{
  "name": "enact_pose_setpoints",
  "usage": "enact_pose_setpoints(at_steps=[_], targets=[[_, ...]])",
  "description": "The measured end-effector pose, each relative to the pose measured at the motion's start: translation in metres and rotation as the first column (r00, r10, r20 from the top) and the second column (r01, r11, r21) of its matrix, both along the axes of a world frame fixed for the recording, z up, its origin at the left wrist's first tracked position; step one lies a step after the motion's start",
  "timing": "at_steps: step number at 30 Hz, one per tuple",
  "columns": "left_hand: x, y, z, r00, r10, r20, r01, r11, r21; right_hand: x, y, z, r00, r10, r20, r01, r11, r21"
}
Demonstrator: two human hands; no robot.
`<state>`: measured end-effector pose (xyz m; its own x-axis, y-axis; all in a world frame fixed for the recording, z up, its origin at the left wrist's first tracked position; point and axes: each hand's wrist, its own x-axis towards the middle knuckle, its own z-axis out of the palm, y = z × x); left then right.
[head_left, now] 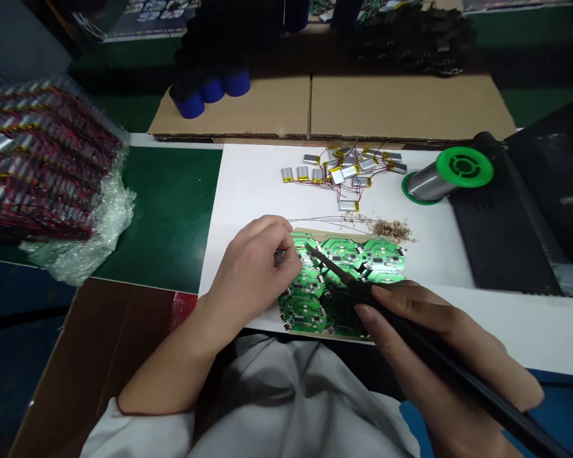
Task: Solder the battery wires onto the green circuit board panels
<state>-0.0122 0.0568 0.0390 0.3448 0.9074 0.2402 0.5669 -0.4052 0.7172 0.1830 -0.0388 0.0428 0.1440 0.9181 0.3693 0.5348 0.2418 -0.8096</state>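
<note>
My right hand (430, 331) grips a soldering iron (332, 267) by its black handle. The iron's tip rests at the upper left part of a green circuit board panel (305, 315), which is made of several joined boards. Over the panel's left edge, my left hand (262, 261) is closed in a pinch close to the tip. Thin solder wire (325, 221) runs from the left hand toward the right along the panel's far side; the piece between the fingertips is mostly hidden. Part of the panel lies in the shadow of the right hand.
Several small batteries (348, 172) with wires lie beyond the panel. A green solder spool (463, 166) stands at right by a black case (496, 235). Brown crumbs (391, 230) lie beside the panel. Stacked wired batteries (38, 159) sit left; blue cylinders (188, 105) stand on cardboard (277, 108).
</note>
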Motion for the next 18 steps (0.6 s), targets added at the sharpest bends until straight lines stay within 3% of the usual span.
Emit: enact_pose_setpoints(at_steps=[12, 18], targets=[[0.0053, 0.0005, 0.0050, 0.994, 0.029, -0.102, -0.031, 0.999, -0.014, -0.0011, 0.0029, -0.0029, 0.999, -0.018, 0.031, 0.018, 1.000, -0.011], [0.0075, -0.0003, 0.0057, 0.991, 0.040, -0.130, -0.044, 0.999, -0.031, -0.0025, 0.0021, 0.0002, 0.992, 0.067, 0.106, -0.073, 0.996, 0.049]])
